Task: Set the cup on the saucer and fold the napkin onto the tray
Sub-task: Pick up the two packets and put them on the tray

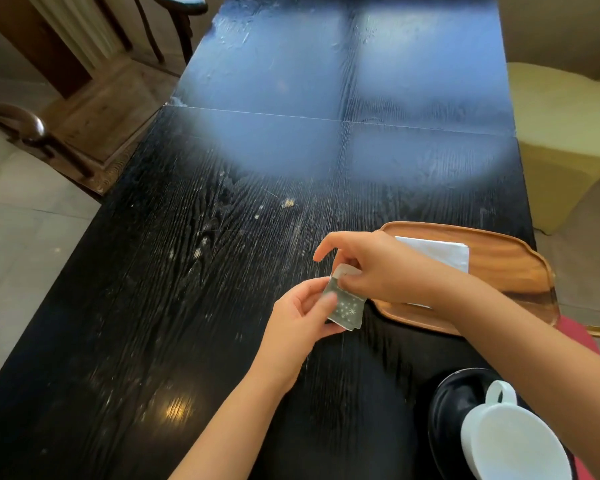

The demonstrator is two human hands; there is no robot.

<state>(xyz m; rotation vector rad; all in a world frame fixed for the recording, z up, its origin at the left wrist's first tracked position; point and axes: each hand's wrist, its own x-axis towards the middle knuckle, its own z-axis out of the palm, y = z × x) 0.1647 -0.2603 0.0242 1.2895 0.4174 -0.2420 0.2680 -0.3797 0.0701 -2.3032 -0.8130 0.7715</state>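
A white cup [513,441] with its handle pointing away from me stands on a black saucer [454,403] at the near right corner of the table. A white folded napkin [440,252] lies on the wooden tray [513,278], partly hidden by my right arm. Both hands hold a small grey-green sachet [349,311] printed with white stars, just left of the tray. My left hand [302,317] pinches its lower left side. My right hand [371,268] grips its top edge, with a whitish strip curling up there.
The black wooden table [187,306] runs away from me, with crumbs [287,203] near the middle. Dark wooden chairs [32,129] stand along the left side. A pale yellow chair [565,140] stands on the right.
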